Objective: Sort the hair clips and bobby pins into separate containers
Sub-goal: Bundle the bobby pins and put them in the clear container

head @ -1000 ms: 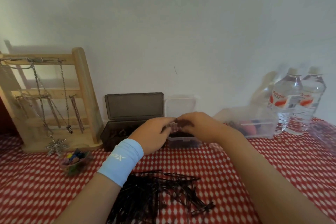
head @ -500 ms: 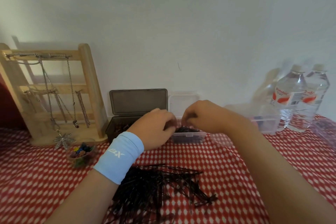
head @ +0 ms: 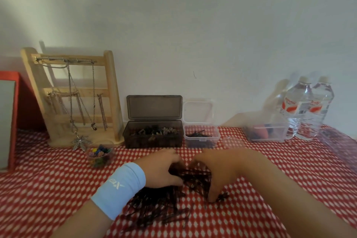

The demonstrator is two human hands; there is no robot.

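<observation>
A heap of black bobby pins (head: 154,205) lies on the red checked tablecloth. My left hand (head: 160,168), above a light blue wristband, curls its fingers around the pins at the heap's far end. My right hand (head: 214,170) cups the same bunch from the right, thumb down on the cloth. Behind them a small clear box (head: 201,137) with its lid up holds some black pins. To its left a dark smoky box (head: 153,137), lid up, holds brown and black hair clips.
A wooden jewellery stand (head: 77,98) with hanging chains is at the back left, and a small clear cup of coloured clips (head: 99,154) sits in front of it. A clear tub (head: 267,131) and two water bottles (head: 307,108) stand at the back right.
Both hands have come back from above the small clear box toward me and dropped onto the pile of pins, where they now gather a bunch.
</observation>
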